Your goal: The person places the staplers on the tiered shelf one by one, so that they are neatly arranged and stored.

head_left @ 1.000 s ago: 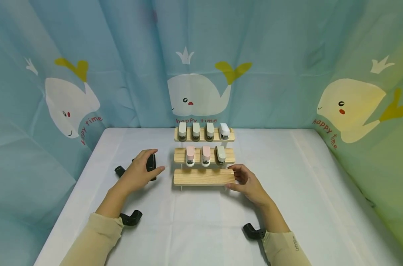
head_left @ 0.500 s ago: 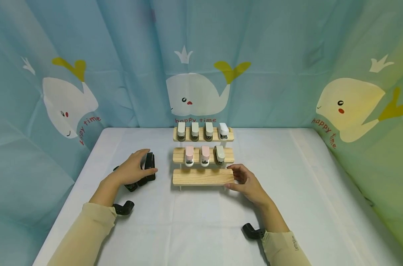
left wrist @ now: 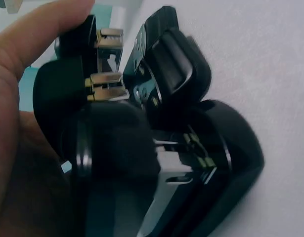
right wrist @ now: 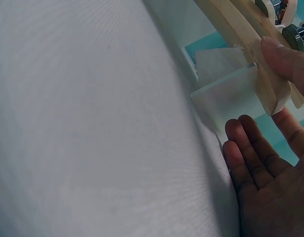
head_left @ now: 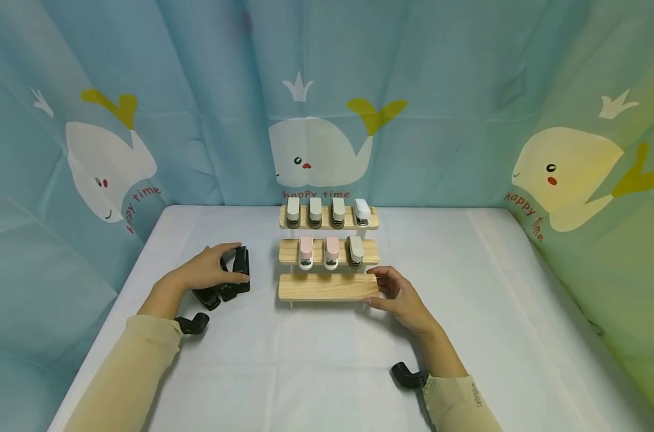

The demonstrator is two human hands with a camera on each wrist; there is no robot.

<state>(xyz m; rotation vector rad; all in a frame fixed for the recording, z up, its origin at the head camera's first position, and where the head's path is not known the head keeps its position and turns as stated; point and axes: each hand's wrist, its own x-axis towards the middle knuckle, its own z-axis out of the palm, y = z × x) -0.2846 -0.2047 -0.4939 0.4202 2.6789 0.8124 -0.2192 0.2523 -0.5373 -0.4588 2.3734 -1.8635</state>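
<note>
At the right end of the three-tiered rack, the smooth, pale lower board [head_left: 327, 287] is pinched between the thumb and index finger of the right hand [head_left: 401, 301]; in the right wrist view the other fingers are held loosely bent, apart from the wood. By the left hand [head_left: 205, 268], thumb and fingers are parted, and a cluster of glossy black staplers is straddled. The rightmost stapler [head_left: 242, 262] is partly covered by the thumb in the head view; whether it is gripped cannot be told. In the left wrist view, one rounded black tip is met by a fingertip, and flat, bright metal channels [left wrist: 108, 38] are seen inside the casings. At least three black staplers are gathered there, on the tablecloth to the left of the rack.

The lower board is rounded at its corners and marked by fine grain, and is carried on a flat, translucent panel [right wrist: 228, 94]. On the middle board [head_left: 288, 252], two pink staplers [head_left: 331, 247] and a grey-green stapler [head_left: 356, 248] are stood in a row. On the upper board [head_left: 374, 218], three block-shaped grey staplers [head_left: 315, 210] and a rounder white stapler [head_left: 362, 209] are lined up.

Both forearms are covered by beige sleeves [head_left: 123, 372], and black, elbow-shaped devices [head_left: 408, 377] are worn at the wrists. The table is covered by a white tablecloth [head_left: 284, 378], lightly creased; behind it, a softly folded blue curtain [head_left: 446, 72] is printed with whales.
</note>
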